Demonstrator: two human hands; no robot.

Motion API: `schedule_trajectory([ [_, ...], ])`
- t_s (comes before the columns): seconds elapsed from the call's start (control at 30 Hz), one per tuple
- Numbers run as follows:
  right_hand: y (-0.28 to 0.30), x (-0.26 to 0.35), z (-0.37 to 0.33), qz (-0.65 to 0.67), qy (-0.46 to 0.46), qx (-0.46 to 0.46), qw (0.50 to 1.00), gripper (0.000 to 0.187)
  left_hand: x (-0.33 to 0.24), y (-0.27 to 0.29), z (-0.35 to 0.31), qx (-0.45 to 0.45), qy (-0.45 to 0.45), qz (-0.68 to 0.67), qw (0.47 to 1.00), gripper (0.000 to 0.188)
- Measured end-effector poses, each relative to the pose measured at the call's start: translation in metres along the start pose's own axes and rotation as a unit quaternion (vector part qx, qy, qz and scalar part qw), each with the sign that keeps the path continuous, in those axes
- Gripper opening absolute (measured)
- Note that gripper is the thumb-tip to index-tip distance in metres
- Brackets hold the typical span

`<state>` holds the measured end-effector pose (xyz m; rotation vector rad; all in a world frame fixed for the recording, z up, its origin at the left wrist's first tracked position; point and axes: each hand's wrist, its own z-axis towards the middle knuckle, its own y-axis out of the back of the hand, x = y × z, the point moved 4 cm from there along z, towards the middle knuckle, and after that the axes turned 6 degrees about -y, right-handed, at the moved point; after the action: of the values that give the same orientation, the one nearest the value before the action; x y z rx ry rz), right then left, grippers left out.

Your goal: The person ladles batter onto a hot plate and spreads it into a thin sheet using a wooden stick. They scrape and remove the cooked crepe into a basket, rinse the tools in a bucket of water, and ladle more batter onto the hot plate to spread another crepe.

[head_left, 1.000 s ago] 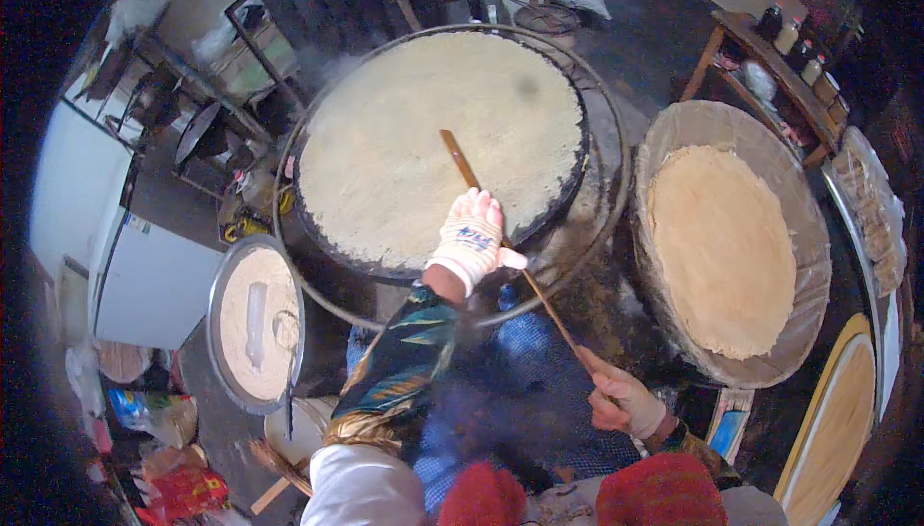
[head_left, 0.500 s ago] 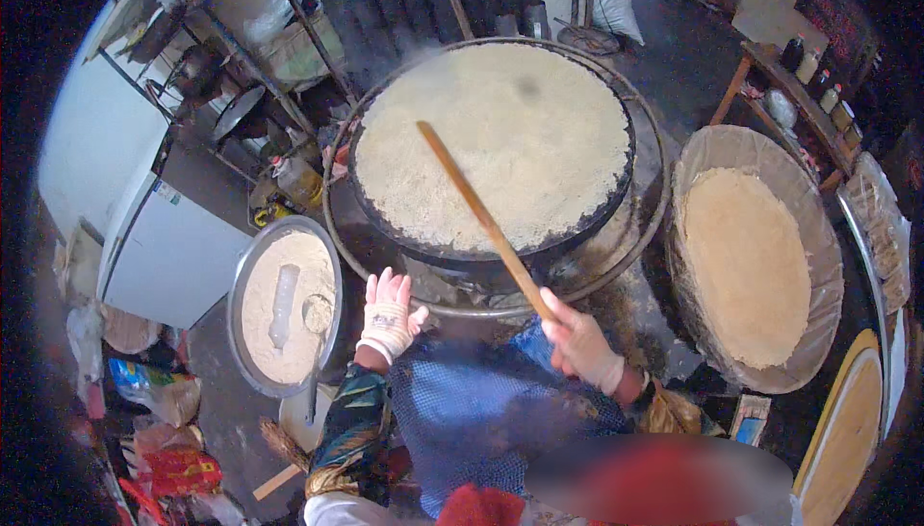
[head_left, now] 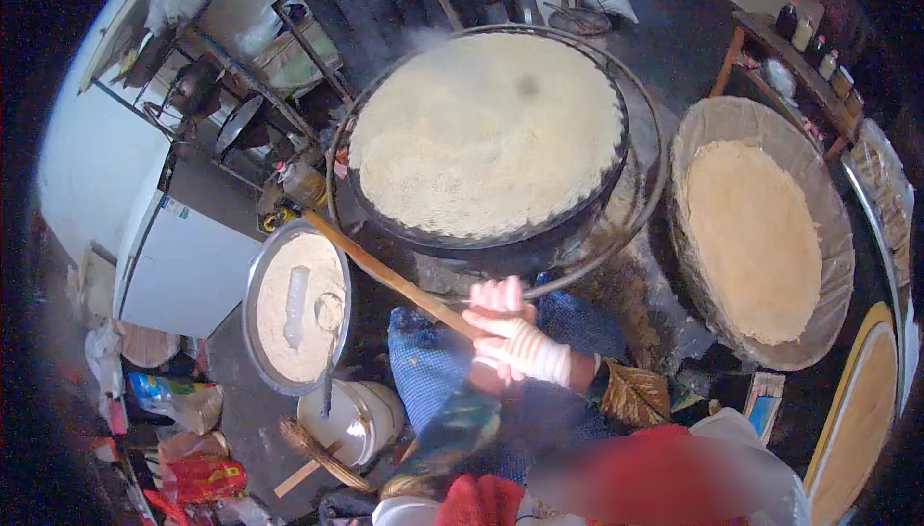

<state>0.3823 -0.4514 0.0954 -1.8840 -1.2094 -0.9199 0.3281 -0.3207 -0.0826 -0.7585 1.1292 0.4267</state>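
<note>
In front of my lap, my right hand [head_left: 525,345], in a pale glove, is closed round the near end of a flat wooden stick [head_left: 380,271]. The stick slants away to the left, its far end close to the metal basin [head_left: 252,319]. My left hand [head_left: 496,297], also gloved, lies against and partly under the right one. Its fingers show stretched out beyond the right hand; its palm is hidden. Ahead stands a wide round pan [head_left: 624,155], covered by a pale, crumbly layer [head_left: 481,141] with faint steam above it.
The basin holds pale powder, a clear elongated thing [head_left: 295,309] and a ladle [head_left: 328,333]. A white bucket [head_left: 380,420] stands nearer. At right are a lined basket [head_left: 833,247] of tan powder and a round board [head_left: 857,420]. A metal ring [head_left: 657,175] surrounds the pan.
The stick has swung left, off the pan. My right hand has moved left and my left hand right, so they meet. The view has shifted slightly.
</note>
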Motion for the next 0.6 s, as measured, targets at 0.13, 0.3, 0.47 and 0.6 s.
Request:
schedule_trajectory([
  [0.13,0.064,-0.035,-0.057,0.037,0.004,-0.016,0.999,0.057,-0.114,-0.115,-0.035,0.327,-0.208,0.500,0.774,0.055],
  [0.3,0.084,-0.095,-0.142,-0.016,-0.085,-0.106,0.991,0.053,-0.150,-0.129,0.021,0.307,-0.316,0.607,0.661,0.070],
  [0.47,0.083,-0.110,-0.192,0.108,-0.094,-0.330,0.933,0.053,-0.130,-0.252,0.100,0.434,-0.391,0.508,0.633,0.095],
  [0.6,0.093,-0.100,-0.138,0.198,-0.058,-0.213,0.955,0.055,-0.034,-0.231,0.158,0.501,-0.316,0.627,0.506,0.105],
])
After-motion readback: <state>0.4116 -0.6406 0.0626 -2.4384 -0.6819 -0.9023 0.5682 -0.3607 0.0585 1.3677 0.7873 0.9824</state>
